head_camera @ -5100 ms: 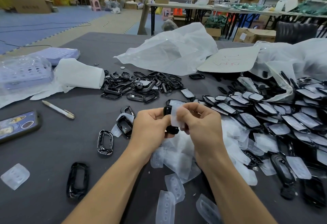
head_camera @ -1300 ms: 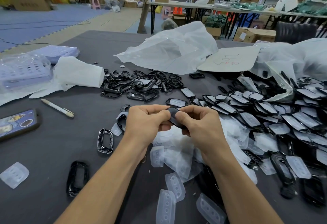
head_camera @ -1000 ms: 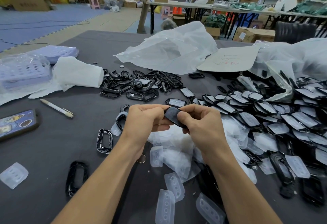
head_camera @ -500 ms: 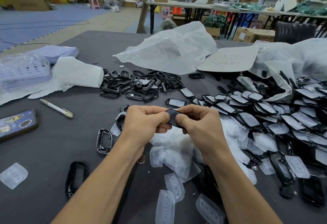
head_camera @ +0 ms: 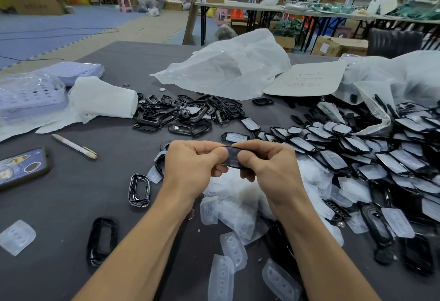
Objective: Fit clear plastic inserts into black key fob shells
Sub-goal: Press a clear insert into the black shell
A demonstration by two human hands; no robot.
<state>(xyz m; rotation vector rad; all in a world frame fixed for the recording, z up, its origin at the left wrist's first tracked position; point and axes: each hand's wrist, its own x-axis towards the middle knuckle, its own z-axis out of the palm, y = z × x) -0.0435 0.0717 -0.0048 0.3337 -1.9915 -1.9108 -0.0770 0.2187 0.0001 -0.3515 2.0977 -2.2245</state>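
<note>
At the centre of the frame the black key fob shell (head_camera: 232, 158) was held level between both hands, above the table (head_camera: 71, 205). The left hand (head_camera: 192, 165) pinched its left end with thumb on top and fingers curled beneath; the right hand (head_camera: 269, 167) pinched its right end the same way. Loose clear inserts (head_camera: 234, 198) lay heaped just below the hands, empty shells (head_camera: 188, 115) were piled above them, and fitted fobs (head_camera: 357, 158) were spread across the right.
</note>
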